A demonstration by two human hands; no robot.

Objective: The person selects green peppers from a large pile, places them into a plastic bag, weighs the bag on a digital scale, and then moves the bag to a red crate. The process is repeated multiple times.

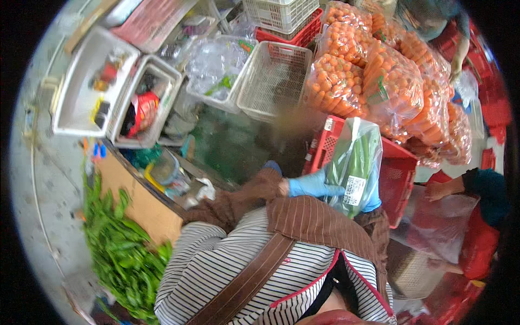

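Note:
A clear plastic bag of long green vegetables (357,152), perhaps cucumbers, is held in front of my apron, over the near part of a red plastic crate (396,185). A white printed label (354,190) is stuck low on the bag. My left hand (315,185), in a blue glove, grips the bag from its left side. On the other side my right hand (371,200), gloved too, holds the bag's lower right edge, partly hidden behind it.
Bagged carrots (392,81) are piled beyond the red crate. White plastic crates (276,53) stand ahead. Loose green peppers (126,243) lie on a board (138,199) at left. A co-worker's arm (459,57) shows at upper right, another person's arm (447,187) at right.

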